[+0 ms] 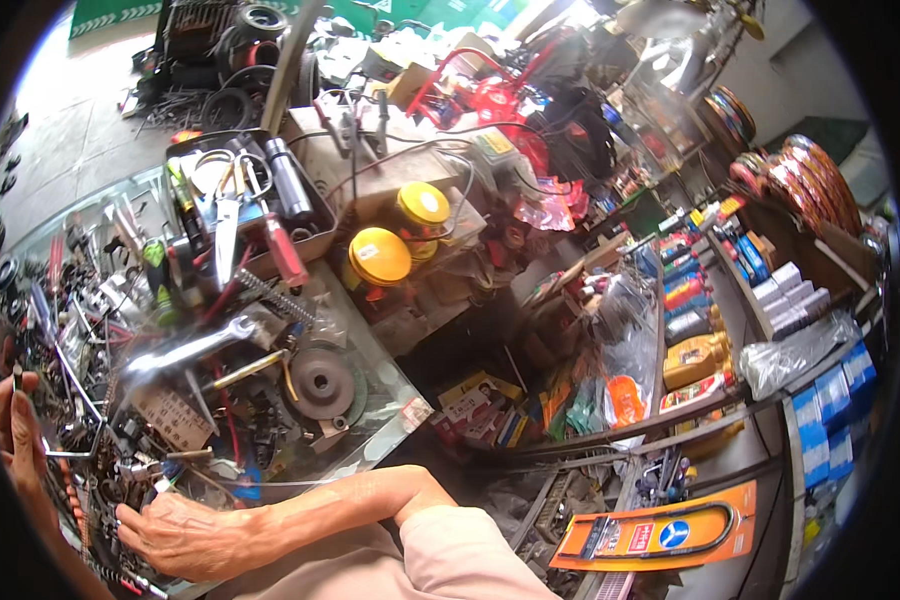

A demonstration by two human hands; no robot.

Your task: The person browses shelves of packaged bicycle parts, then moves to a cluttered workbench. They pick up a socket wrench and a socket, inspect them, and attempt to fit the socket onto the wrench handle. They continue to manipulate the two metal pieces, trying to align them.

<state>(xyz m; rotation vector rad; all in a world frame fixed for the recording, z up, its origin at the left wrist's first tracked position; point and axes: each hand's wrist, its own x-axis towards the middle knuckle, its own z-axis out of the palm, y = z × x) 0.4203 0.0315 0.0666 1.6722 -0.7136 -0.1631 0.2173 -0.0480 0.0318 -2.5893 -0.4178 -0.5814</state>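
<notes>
My left hand (22, 432) is at the far left edge, partly cut off, its thumb and fingers closed on a small, thin dark piece (17, 378) too small to name. Low over the cluttered glass-topped table, my right hand (185, 535) has its fingers curled down among small metal parts. Whatever its fingertips hold, if anything, is hidden. Around the hands lie loose bolts, springs and tools. A shiny wrench (195, 345) lies farther up the pile, with a grey grinding disc (320, 382) to its right.
Behind the pile, a tray (320, 240) holds scissors, a red-handled screwdriver (285, 250) and other tools. Two yellow-lidded jars (380, 257) stand right of it. Shelves with bottles and boxes (815, 400) fill the right side. An orange-carded belt (660, 530) lies at the lower right.
</notes>
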